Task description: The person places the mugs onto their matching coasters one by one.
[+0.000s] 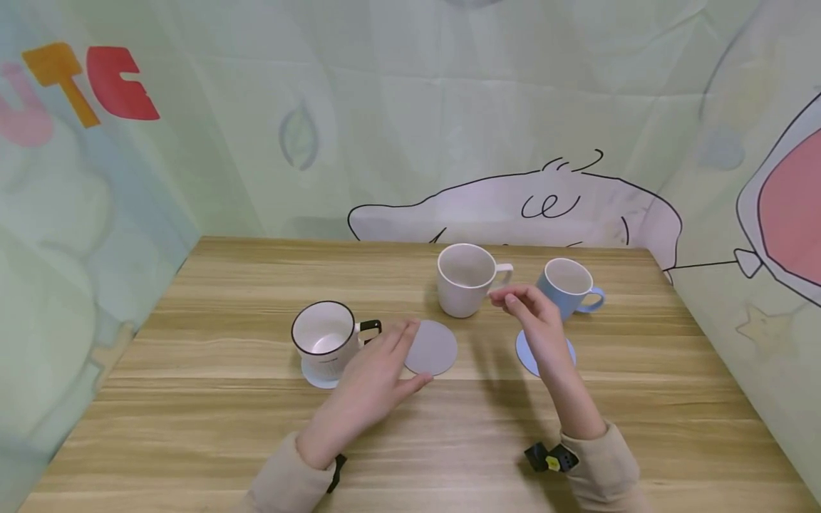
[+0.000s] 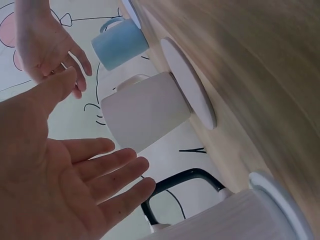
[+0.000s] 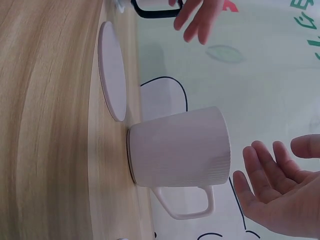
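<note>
The left cylindrical mug (image 1: 325, 340) is white, black-rimmed and black-handled; the far tapered mug (image 1: 462, 291) off-white; the right small mug (image 1: 555, 295) light blue, whitish inside. The flat round left coaster (image 1: 318, 381) is pale blue, middle coaster (image 1: 433, 349) mauve-grey, right coaster (image 1: 527, 354) periwinkle. Brown grain streaks the wooden worktop (image 1: 648, 399).

the white, black-rimmed ceramic-looking mug (image 1: 326, 340) has a glossy inside and a shiny black handle (image 2: 192, 173); the off-white tapered ceramic-looking mug (image 3: 177, 150) is matt, finely ribbed; the light-blue ceramic-looking mug (image 1: 566, 285) seems smooth. the round grey coaster (image 1: 435, 349) looks matt, the brown wood-grained table (image 1: 192, 427) smooth, the pale-green cloth-like backdrop (image 1: 385, 107) creased.
</note>
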A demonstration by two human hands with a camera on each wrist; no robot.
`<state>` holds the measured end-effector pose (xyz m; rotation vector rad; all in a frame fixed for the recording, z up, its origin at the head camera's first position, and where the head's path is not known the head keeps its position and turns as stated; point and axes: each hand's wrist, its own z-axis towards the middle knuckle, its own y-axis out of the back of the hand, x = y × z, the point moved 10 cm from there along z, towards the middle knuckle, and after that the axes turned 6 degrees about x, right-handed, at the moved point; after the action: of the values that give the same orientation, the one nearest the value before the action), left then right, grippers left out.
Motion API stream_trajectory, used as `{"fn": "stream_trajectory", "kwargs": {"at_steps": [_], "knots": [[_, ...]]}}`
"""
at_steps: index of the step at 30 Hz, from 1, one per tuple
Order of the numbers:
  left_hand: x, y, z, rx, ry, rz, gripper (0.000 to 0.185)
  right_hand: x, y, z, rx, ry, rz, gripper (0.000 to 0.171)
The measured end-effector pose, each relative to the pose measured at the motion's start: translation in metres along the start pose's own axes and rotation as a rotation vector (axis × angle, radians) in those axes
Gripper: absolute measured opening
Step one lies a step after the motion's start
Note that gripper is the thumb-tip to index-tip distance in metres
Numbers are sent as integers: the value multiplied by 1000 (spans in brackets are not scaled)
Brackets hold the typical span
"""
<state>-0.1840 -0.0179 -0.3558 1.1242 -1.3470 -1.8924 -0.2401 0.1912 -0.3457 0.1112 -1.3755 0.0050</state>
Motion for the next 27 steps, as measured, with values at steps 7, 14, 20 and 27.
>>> {"fn": "stream_trajectory", "kwargs": {"at_steps": [7, 14, 20, 27], "knots": [[6, -17, 5, 95, 58, -51, 76, -1, 2, 1, -2, -11, -5, 24], [7, -27, 7, 120, 77, -30, 77, -4, 8, 2, -24, -32, -11, 22], [12, -39, 5, 198, 134, -36, 79, -6, 11, 3, -30, -28, -7, 24], [18, -52, 3, 272, 241, -36, 83, -12, 11, 5, -29, -55, -14, 23]]}}
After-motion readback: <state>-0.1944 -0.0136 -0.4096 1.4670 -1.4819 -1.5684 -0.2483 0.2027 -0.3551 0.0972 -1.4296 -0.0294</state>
